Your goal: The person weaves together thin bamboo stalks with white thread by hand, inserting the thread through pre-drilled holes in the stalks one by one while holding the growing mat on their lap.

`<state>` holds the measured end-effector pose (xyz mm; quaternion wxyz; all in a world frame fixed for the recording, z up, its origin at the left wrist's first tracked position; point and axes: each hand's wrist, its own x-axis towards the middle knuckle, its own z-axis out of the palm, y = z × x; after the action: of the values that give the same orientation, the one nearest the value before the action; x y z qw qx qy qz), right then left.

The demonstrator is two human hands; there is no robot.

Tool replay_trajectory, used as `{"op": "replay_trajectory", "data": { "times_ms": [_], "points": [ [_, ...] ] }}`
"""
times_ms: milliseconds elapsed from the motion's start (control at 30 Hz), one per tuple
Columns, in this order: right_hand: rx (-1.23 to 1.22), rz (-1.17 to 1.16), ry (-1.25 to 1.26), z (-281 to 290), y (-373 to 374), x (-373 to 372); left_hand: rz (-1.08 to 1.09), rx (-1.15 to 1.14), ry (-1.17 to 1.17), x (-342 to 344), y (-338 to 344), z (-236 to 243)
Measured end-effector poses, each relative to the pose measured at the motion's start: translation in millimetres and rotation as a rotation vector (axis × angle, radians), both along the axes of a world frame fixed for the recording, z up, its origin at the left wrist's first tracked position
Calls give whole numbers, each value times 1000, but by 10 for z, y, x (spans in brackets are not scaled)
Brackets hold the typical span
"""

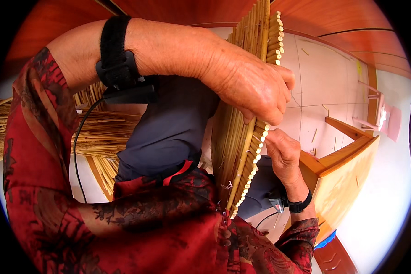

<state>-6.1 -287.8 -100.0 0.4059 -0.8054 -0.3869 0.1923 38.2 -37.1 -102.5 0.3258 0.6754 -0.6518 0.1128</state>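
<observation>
A long woven mat of straw-coloured stalks (228, 150), edged with a pole and a row of cut pale ends, stands lengthwise in front of my torso. My left hand (253, 91) is closed over its edge in the upper middle, with a thin strand trailing by the fingers. Lower down, my right hand (282, 153) has curled fingers against the row of cut ends; what the fingertips hold is hidden behind the edge. A small white thread knot (228, 185) shows on the lower pole.
Loose stalk bundles (105, 130) lie left of my legs. A wooden stool or small table (347, 169) stands to my right, with a pink chair (388, 121) beyond it. Stalk scraps lie on the tiled floor (319, 82), and red wooden panelling (347, 20) runs along the top.
</observation>
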Motion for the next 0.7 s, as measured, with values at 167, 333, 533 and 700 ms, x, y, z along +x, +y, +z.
{"op": "replay_trajectory", "data": {
  "times_ms": [167,333,533,700],
  "points": [
    [8,2,-9,-15,16,-7,-5,3,2,-10,8,-4],
    [-20,27,-60,1,15,10,-6,20,0,-8,12,-2],
    [-3,10,-40,43,19,6,-10,37,-6,14,-13,35],
    [2,24,-51,22,16,4,-14,38,6,-4,1,55]
  ]
}}
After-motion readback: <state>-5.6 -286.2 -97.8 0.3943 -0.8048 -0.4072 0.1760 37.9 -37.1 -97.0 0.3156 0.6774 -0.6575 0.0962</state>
